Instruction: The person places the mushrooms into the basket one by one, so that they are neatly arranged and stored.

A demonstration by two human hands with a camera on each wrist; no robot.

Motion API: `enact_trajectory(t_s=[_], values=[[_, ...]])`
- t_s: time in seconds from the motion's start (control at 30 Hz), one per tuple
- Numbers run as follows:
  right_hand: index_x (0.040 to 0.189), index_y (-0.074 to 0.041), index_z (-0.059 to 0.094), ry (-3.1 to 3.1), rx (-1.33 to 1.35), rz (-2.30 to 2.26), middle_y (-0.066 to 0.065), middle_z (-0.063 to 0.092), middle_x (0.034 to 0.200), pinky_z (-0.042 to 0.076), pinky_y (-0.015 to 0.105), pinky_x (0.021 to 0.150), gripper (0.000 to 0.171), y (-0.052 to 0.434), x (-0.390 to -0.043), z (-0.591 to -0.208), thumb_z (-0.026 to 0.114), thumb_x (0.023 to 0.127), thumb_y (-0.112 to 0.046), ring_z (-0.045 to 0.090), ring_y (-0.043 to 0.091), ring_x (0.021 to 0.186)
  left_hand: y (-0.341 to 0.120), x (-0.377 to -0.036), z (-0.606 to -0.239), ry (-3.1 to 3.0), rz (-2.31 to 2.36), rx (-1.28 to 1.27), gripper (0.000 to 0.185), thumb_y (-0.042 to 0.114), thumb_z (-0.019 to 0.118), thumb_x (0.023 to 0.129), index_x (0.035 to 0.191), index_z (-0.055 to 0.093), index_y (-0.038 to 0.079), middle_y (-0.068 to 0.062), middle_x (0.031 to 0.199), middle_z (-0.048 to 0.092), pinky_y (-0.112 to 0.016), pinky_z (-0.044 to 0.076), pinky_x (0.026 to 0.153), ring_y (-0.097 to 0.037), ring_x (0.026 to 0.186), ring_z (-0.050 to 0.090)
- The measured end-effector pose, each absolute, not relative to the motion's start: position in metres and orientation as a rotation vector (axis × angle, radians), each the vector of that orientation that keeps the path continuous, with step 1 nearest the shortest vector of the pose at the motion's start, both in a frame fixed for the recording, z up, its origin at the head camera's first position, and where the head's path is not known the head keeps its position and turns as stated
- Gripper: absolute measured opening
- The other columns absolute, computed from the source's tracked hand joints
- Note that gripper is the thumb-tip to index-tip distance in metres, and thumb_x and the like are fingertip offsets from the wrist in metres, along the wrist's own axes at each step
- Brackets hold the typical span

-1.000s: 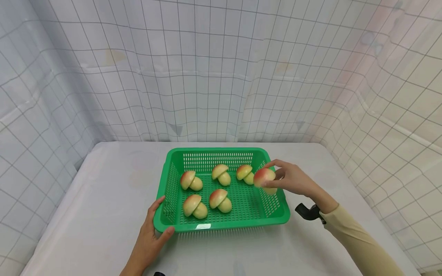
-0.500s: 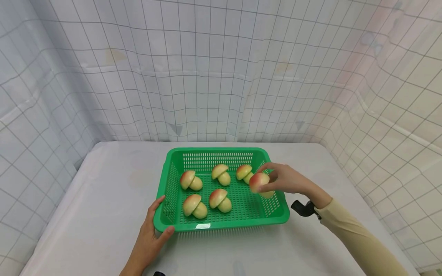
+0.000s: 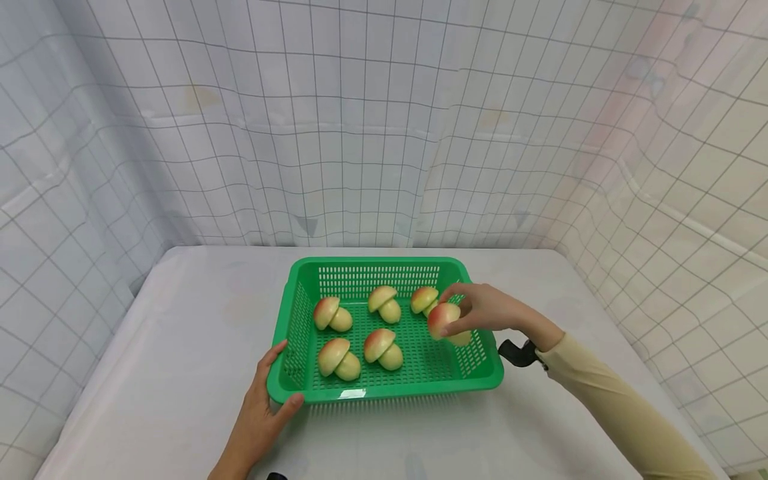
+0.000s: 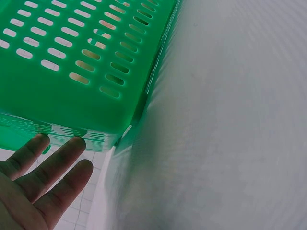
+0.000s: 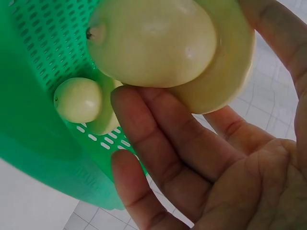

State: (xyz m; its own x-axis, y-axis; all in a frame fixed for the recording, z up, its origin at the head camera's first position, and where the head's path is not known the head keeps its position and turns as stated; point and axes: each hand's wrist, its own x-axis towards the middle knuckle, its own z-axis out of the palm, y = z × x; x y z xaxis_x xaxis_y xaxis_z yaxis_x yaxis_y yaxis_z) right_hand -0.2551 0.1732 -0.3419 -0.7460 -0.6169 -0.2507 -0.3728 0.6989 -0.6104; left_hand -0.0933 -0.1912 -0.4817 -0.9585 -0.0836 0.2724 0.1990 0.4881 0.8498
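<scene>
A staged recording booth, not a home or shop.
Grid-printed white sheets (image 3: 372,133) hang on three sides of a bare white worktop (image 3: 180,347) carrying one green basket (image 3: 384,390).

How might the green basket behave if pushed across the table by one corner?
The basket probably slides easily, since the table looks smooth. Its slotted plastic walls suggest lightness. The loose mushrooms inside may roll.

A white table (image 3: 180,373) fills the view from 4 to 8 o'clock. White grid-lined cloth (image 3: 360,120) hangs behind, wrapping from 9 to 3 o'clock.
</scene>
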Motion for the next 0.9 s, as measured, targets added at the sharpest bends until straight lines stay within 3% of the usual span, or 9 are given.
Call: enact_trajectory(t_s=[0.17, 0.63, 0.9], values=[[0.115, -0.018, 0.057, 2.466, -0.759, -0.693, -0.001, 0.066, 0.076, 0.047, 0.035, 0.067, 0.051, 0.17, -0.26, -0.341, 0.077, 0.076, -0.043, 0.06, 0.015, 0.072, -0.191, -0.094, -0.481, -2.455, -1.453, -0.103, 0.083, 0.015, 0.068, 0.084, 0.15, 0.021, 0.035, -0.006, 0.149, 0.029, -0.023, 0.028, 0.097, -0.017, 0.132, 0.03], [0.117, -0.017, 0.059, 2.422, -0.772, -0.6, -0.001, 0.064, 0.081, 0.044, 0.033, 0.066, 0.052, 0.158, -0.267, -0.344, 0.08, 0.075, -0.04, 0.056, 0.014, 0.071, -0.19, -0.094, -0.481, -2.464, -1.431, -0.106, 0.083, 0.016, 0.068, 0.084, 0.15, 0.02, 0.035, -0.006, 0.15, 0.028, -0.046, 0.031, 0.097, -0.019, 0.133, 0.029], [0.118, -0.016, 0.059, 2.398, -0.802, -0.508, -0.003, 0.061, 0.082, 0.042, 0.03, 0.062, 0.054, 0.15, -0.271, -0.346, 0.08, 0.075, -0.04, 0.053, 0.012, 0.069, -0.191, -0.093, -0.482, -2.457, -1.436, -0.113, 0.083, 0.016, 0.068, 0.084, 0.15, 0.021, 0.034, -0.005, 0.149, 0.029, -0.02, 0.028, 0.096, -0.012, 0.132, 0.03]])
